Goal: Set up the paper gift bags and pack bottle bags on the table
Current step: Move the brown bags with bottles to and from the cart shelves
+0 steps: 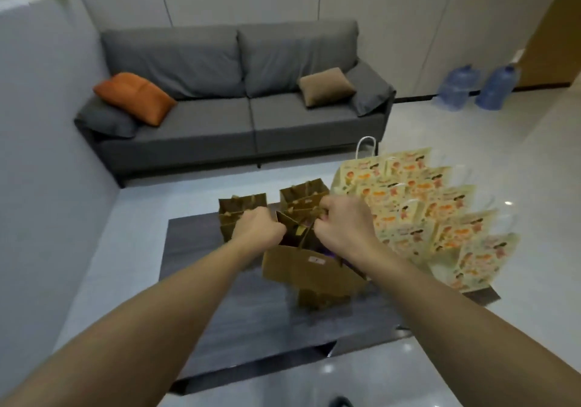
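Note:
Several brown paper gift bags stand on the dark table (251, 318). My left hand (256, 229) and my right hand (341, 222) grip the top rim of one brown bag (297, 226) in the middle, one on each side. A larger brown bag (301, 268) stands in front of it, something purple showing inside. More brown bags (242, 207) stand behind, left and right. A row of yellow printed gift bags (440, 215) with white handles overlaps along the table's right side.
A grey sofa (232, 117) with an orange cushion (135, 97) and a tan cushion (325, 86) stands behind the table. Two blue water jugs (478, 87) sit on the floor at the far right. A pale wall runs along the left.

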A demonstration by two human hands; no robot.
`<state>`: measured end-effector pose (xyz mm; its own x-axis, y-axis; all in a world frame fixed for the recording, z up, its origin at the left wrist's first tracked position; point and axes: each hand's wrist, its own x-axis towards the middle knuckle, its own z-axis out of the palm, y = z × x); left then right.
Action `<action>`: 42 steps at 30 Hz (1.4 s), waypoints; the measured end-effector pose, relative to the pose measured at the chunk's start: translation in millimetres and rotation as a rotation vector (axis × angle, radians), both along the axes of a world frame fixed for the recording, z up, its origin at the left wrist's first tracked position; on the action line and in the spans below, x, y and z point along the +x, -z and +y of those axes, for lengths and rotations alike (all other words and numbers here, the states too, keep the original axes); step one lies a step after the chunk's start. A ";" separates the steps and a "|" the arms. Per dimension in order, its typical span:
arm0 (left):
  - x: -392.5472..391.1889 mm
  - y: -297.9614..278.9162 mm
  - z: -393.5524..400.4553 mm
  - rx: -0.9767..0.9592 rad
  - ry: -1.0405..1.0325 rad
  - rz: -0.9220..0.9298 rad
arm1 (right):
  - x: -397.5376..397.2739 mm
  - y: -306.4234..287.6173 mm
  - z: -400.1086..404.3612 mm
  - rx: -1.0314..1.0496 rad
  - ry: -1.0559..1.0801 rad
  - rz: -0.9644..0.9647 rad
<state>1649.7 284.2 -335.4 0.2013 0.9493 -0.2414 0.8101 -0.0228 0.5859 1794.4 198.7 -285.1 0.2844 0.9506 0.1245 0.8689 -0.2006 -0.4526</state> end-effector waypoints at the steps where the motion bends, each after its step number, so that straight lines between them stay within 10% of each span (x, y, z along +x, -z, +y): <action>1: -11.9 3.8 8.1 -0.010 -0.036 0.017 | -11.8 3.1 11.6 -0.006 -0.030 -0.011; 16: -106.1 85.5 56.0 -0.094 -0.547 0.238 | -99.5 86.0 139.8 -0.279 -0.497 0.211; 42: -113.5 274.2 158.5 -0.573 -0.258 0.114 | -95.0 258.9 227.8 -0.691 -0.401 0.020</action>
